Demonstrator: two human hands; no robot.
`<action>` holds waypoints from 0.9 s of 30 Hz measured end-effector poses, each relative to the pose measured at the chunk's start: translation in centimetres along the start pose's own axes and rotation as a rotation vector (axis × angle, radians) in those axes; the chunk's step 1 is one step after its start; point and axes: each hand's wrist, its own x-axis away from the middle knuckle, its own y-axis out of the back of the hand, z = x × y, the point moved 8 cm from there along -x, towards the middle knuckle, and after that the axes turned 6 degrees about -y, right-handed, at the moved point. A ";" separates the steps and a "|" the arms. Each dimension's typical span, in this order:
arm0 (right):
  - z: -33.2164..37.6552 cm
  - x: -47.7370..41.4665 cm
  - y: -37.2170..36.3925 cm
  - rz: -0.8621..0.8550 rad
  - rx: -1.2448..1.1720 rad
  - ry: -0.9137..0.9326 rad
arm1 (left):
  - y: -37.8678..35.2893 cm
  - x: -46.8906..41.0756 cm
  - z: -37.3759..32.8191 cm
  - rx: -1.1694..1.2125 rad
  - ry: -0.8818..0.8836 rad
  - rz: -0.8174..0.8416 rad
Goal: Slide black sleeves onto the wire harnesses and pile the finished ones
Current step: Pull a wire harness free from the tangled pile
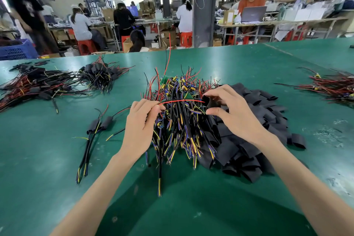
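Observation:
My left hand (142, 120) grips a wire harness (180, 101) whose red and black leads run right toward a black sleeve (207, 101). My right hand (232, 110) pinches that sleeve between thumb and fingers, its open mouth facing the lead tips. Under both hands lies a big heap of unsleeved harnesses (182, 120) with small circuit boards. A pile of loose black sleeves (254, 140) lies right of it. Two sleeved harnesses (99, 124) lie on the green table (182, 207) to the left.
A larger pile of sleeved harnesses (47, 84) spreads across the far left. Another bundle of red and black wires (333, 87) lies at the far right. Beyond the table's far edge, people work at benches, with red stools and a blue crate (17, 50).

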 end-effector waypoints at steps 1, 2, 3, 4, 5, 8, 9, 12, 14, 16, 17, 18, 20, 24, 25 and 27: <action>0.0 0.0 0.0 0.001 0.000 0.001 | 0.0 0.0 -0.1 -0.016 -0.015 0.002; 0.1 0.0 0.0 0.000 0.006 0.006 | 0.0 -0.1 -0.2 -0.036 -0.038 0.008; 0.1 0.0 0.0 -0.002 0.019 0.015 | -0.1 -0.1 -0.4 -0.061 -0.067 0.019; 0.2 0.1 0.0 -0.005 0.044 0.031 | -0.3 0.0 -0.6 -0.090 -0.097 0.036; 0.4 0.2 -0.1 -0.008 0.079 0.055 | -0.5 0.0 -0.8 -0.121 -0.127 0.056; 1.3 0.6 -0.3 -0.055 0.243 0.149 | -1.2 0.2 -1.7 -0.206 -0.214 0.114; 1.7 0.7 -0.3 -0.096 0.323 0.177 | -1.5 0.4 -2.0 -0.217 -0.235 0.127; 3.2 1.3 -0.7 -0.153 0.458 0.248 | -2.4 1.0 -2.8 -0.184 -0.248 0.186; 3.9 1.6 -1.4 -0.123 0.496 0.279 | -2.8 1.3 -3.0 -0.123 -0.223 0.207; 4.5 1.9 -2.2 -0.084 0.521 0.308 | -3.1 1.5 -3.3 -0.061 -0.212 0.192; 4.8 2.1 -2.5 -0.067 0.520 0.319 | -3.1 1.5 -3.5 -0.028 -0.216 0.179; 5.0 2.2 -2.8 -0.055 0.515 0.325 | -3.0 1.5 -3.8 0.006 -0.226 0.164; 5.3 2.4 -3.0 -0.034 0.502 0.321 | -2.7 1.5 -4.2 0.045 -0.259 0.117; 5.2 2.3 -3.4 0.040 0.512 0.303 | -2.0 1.3 -3.6 0.060 -0.221 0.019; 5.1 2.2 -3.4 0.057 0.529 0.296 | -2.0 1.2 -3.4 0.077 -0.197 0.016; 4.8 2.1 -3.4 0.076 0.551 0.279 | -2.0 1.0 -3.0 0.094 -0.162 0.036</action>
